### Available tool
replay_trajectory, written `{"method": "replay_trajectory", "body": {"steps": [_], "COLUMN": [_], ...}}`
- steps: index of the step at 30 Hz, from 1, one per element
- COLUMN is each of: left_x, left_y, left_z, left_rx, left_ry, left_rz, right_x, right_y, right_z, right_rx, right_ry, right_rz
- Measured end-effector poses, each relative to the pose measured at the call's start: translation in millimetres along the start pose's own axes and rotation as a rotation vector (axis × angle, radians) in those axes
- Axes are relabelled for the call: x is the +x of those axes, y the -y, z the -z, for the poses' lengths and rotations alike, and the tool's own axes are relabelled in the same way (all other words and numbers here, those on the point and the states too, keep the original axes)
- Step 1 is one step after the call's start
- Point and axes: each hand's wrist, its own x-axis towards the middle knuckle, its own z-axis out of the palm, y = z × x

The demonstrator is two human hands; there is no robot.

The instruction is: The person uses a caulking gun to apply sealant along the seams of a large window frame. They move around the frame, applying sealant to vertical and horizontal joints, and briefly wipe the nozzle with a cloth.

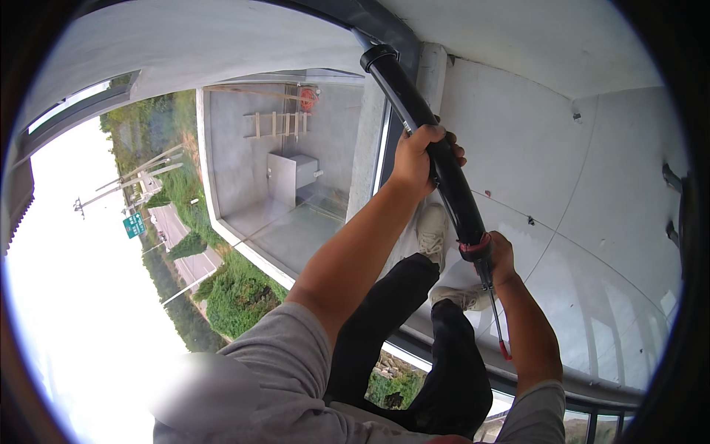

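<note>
My left hand (418, 157) is closed around the upper part of a long black tube (444, 174) that slants from the window frame at the top down toward me. My right hand (501, 259) grips the tube's lower end, where a red band and a thin rod with a red tip (497, 320) stick out. Under the tube I see my own black trouser legs (414, 333) and light shoes (433, 231) standing on the white floor (577, 222).
A dark window frame (384, 140) runs beside the tube, with glass to its left. Through the glass lie a grey rooftop with a metal box (292, 177), trees, a road and a green road sign far below. A low dark rail (547, 385) edges the floor.
</note>
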Motion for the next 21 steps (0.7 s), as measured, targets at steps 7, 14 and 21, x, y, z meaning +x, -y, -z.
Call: {"method": "replay_trajectory", "body": {"steps": [7, 14, 21], "left_x": [42.4, 76.1, 106.4], "left_y": [27.0, 44.6, 56.7], "left_z": [9.3, 21.8, 30.9], "left_rx": [-0.086, -0.111, -0.119], "left_ry": [-0.038, -0.050, -0.056], "left_rz": [0.070, 0.158, 0.233], "right_x": [0.5, 6.8, 20.4], "right_y": [-55.9, -63.3, -24.4], "right_z": [6.0, 20.3, 28.2], "right_rx": [0.216, 0.050, 0.065], "right_ry": [0.014, 0.036, 0.048], "right_rz": [-0.283, -0.146, -0.216]}}
